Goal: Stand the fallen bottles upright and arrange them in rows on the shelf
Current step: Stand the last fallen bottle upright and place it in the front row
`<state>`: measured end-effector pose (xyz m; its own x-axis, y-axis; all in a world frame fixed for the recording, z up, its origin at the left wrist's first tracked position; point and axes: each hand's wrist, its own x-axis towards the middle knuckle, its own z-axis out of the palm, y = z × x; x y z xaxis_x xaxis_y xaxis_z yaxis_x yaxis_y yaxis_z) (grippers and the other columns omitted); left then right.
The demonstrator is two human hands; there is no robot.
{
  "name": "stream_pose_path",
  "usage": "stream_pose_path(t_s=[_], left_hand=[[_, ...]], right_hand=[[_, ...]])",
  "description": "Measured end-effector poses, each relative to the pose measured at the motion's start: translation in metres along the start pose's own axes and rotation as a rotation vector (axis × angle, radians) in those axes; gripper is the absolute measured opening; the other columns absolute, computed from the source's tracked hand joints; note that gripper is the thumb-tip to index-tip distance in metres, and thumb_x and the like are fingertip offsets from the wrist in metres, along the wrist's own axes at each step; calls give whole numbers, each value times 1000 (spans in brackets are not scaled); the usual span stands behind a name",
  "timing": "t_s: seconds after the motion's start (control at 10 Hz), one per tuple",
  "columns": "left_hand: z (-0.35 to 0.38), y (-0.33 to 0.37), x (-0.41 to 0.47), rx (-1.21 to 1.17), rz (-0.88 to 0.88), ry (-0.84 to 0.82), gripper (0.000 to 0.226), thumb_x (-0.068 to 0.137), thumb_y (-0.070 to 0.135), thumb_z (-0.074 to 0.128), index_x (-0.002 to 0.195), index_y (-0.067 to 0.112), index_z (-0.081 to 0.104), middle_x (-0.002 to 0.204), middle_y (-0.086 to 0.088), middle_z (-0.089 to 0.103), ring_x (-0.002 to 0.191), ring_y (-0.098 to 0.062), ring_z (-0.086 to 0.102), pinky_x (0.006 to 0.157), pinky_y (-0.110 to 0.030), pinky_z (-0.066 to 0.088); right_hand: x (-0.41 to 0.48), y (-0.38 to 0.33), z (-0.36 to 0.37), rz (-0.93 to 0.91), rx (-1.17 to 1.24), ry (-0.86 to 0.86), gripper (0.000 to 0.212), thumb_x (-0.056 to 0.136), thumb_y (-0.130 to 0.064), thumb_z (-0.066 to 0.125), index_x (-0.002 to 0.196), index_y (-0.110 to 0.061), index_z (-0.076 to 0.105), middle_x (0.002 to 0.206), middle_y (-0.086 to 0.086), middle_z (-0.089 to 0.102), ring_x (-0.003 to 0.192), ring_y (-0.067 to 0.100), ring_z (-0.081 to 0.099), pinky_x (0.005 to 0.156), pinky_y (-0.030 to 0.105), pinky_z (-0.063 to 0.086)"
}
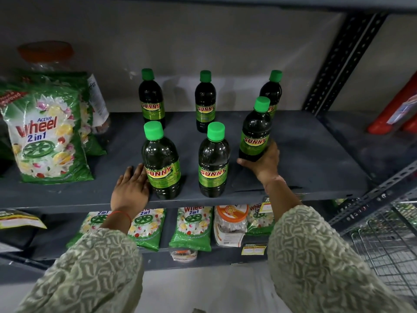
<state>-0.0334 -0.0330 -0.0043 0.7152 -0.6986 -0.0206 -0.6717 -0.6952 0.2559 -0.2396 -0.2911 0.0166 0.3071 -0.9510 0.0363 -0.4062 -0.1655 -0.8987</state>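
Several dark green SUNNY bottles with green caps stand upright on the grey shelf (304, 154), three at the back and three nearer the front. My right hand (262, 162) grips the base of the front right bottle (256, 132), which leans slightly left. The back right bottle (272, 89) stands partly hidden behind it. My left hand (132, 187) lies flat on the shelf with its fingers against the side of the front left bottle (161, 162). The front middle bottle (213, 161) stands free between my hands. Behind are the back left bottle (151, 100) and back middle bottle (205, 102).
Green Wheel detergent bags (47, 134) stand at the shelf's left with a clear orange-lidded jar (46, 54) behind. More bags (191, 224) lie on the shelf below. A perforated upright (340, 64) and red packs (397, 109) are at the right, a wire basket (388, 240) lower right.
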Motion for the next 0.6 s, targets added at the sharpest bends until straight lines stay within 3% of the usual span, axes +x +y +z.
stream_pose_path(t_s=[0.1, 0.2, 0.3, 0.4, 0.6], left_hand=[[1, -1, 0, 1, -3, -5, 53, 95, 22, 25, 145, 17, 11, 158, -3, 12, 146, -22, 6, 120, -37, 8], [2, -1, 0, -5, -3, 1, 53, 94, 22, 25, 145, 17, 11, 158, -3, 12, 146, -22, 6, 120, -37, 9], [1, -1, 0, -7, -6, 2, 53, 94, 22, 25, 145, 17, 12, 158, -3, 13, 146, -22, 6, 120, -37, 8], [1, 1, -1, -5, -7, 11, 52, 95, 23, 25, 145, 16, 13, 157, -3, 13, 146, -22, 6, 120, -37, 9], [3, -2, 1, 5, 13, 24, 53, 94, 22, 28, 145, 18, 15, 157, -3, 17, 146, -24, 10, 119, -39, 12]], right_hand=[[-3, -1, 7, -19, 24, 123, 89, 41, -25, 91, 116, -2, 50, 120, 19, 54, 114, 32, 51, 97, 46, 46], [-8, -1, 4, -63, 31, 102, 62, 50, -17, 88, 102, -1, 57, 108, 20, 62, 97, 24, 57, 79, 31, 45], [-9, 1, 2, -92, 2, 70, 59, 55, -18, 86, 104, -1, 59, 110, 21, 63, 102, 29, 58, 79, 27, 42], [-11, 2, 1, -90, 13, 33, 77, 52, -26, 87, 118, -6, 51, 123, 17, 59, 115, 30, 54, 95, 38, 45], [-15, 3, -5, -58, 69, -22, 63, 65, -8, 79, 122, -5, 53, 122, 13, 61, 112, 24, 56, 83, 16, 38]])
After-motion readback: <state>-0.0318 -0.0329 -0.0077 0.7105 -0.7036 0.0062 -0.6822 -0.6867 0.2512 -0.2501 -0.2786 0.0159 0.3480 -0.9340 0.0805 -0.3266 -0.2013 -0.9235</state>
